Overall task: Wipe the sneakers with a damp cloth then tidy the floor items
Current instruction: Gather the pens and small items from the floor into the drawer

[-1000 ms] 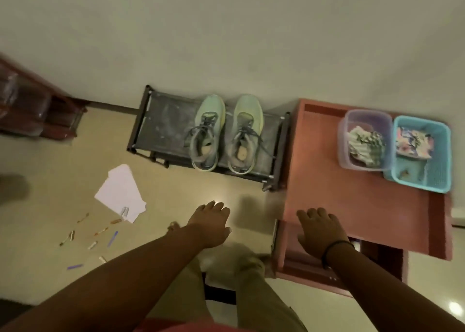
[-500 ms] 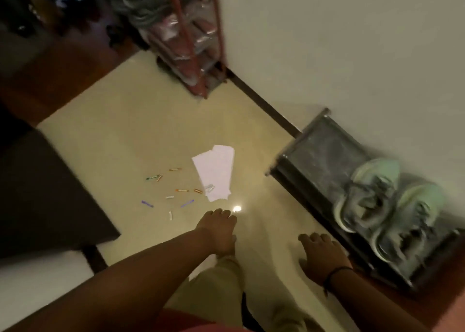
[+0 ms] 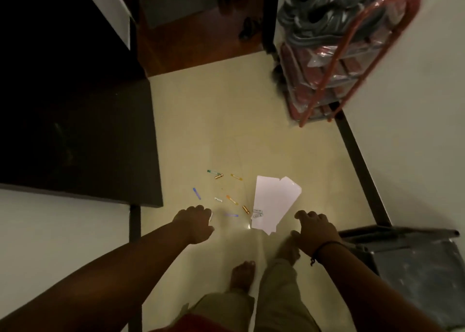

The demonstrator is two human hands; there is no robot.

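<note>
Two hands extended over floor (image 3: 226, 130): left hand (image 3: 195, 224) and right hand (image 3: 315, 231), fingers loosely curled, each grip holding nothing. White paper sheets (image 3: 275, 202) with binder clip (image 3: 258, 214) lie on floor ahead, between hands. Small coloured scattered items (image 3: 226, 193) just left of sheets. Shoe rack (image 3: 415, 263) at lower right; sneakers out of view.

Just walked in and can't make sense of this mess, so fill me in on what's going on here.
A person stands barefoot on the tiled floor, looking down at scattered items. Both the left hand and the right hand reach forward and hold nothing. Ahead of them lie white papers with a clip on them, and small coloured pieces strewn to the left of the papers. Nothing has been picked up yet. A shoe rack edge shows at the right; no sneakers are in view.
</note>
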